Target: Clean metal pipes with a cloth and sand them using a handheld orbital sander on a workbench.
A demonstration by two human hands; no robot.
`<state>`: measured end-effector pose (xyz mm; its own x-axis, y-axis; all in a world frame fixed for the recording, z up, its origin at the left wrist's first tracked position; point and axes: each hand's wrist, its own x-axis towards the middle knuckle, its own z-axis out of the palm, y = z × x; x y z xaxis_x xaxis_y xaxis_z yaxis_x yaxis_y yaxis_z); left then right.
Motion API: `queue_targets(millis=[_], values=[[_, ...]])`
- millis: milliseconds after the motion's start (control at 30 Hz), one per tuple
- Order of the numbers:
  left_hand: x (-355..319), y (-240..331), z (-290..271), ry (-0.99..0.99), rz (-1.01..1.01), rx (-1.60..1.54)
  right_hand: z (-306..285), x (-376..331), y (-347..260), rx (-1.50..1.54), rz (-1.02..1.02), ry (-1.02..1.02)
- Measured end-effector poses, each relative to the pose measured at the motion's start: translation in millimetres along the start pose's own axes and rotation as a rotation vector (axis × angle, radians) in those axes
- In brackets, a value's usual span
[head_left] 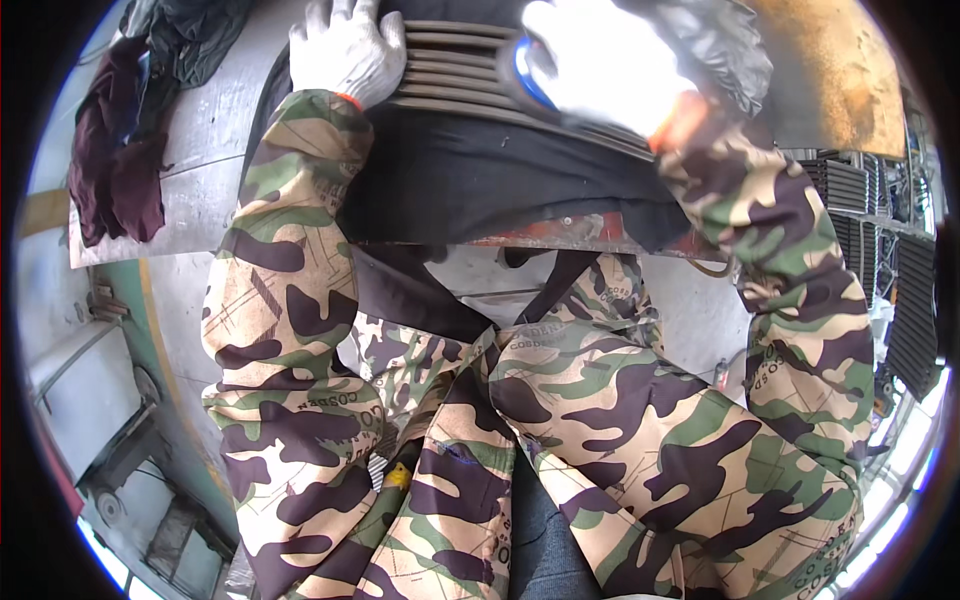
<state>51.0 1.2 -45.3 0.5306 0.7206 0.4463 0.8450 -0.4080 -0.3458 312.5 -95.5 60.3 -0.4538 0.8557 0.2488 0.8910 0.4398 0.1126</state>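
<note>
My left hand (347, 50), in a white knit glove, lies with fingers stretched at the left end of a row of several grey metal rods (455, 68). The rods lie side by side on a black cloth (500, 175). Over their right part is my right hand (605, 70), also in a white glove, washed out by glare and blurred. It seems closed around a thing with a curved blue edge (533, 75), whose kind I cannot make out. Both hands reach the upper rim of the view.
A maroon cloth (120, 150) and a dark grey garment (200, 35) lie on the left of the metal table (215, 170). Crumpled silver-grey plastic (735, 50) sits beside a rusty-yellow board (840, 70) at right. Racks with stacked dark bars (850, 250) stand further right.
</note>
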Motion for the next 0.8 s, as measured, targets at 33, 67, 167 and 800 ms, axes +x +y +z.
queue_targets(millis=[33, 67, 167, 800], values=[[0.8, 0.5, 1.6, 0.007, 0.011, 0.009, 6.5, 5.0, 5.4, -0.004, 0.005, 0.022], [-1.5, 1.6, 1.6, 0.042, -0.069, -0.097, 12.7, 11.9, 10.3, 0.009, 0.028, 0.033], [-8.1, 0.7, -3.7, 0.006, -0.138, -0.251, 25.4, 21.0, 20.3, 0.021, 0.040, 0.004], [-22.8, -1.2, -9.1, -0.099, -0.169, -0.328, 27.1, 32.0, 1.6, 0.008, 0.061, -0.124]])
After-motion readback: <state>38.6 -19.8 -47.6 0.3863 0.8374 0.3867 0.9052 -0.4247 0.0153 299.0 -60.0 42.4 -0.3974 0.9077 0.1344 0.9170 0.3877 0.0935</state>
